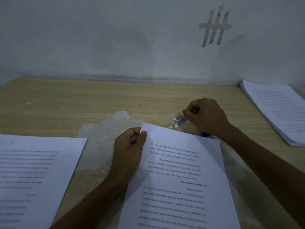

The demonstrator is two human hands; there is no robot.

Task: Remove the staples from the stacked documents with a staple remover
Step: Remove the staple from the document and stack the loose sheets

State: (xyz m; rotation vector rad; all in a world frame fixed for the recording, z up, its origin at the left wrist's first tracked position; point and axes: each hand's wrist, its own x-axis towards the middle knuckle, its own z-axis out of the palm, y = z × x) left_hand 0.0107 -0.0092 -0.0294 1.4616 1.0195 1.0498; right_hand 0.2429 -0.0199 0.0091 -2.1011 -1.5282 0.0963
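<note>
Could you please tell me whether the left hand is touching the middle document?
Touching. The head view shows the left hand pinching the far left corner of the middle document, thumb on top.

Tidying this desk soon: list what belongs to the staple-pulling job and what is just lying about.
Job: centre document, its corner pinched by the left hand; right hand, curled above the staple pile; paper stack at right; sheets at left; blue object, possibly the remover.
Lying about: tape strips on the wall; paper scraps.
</note>
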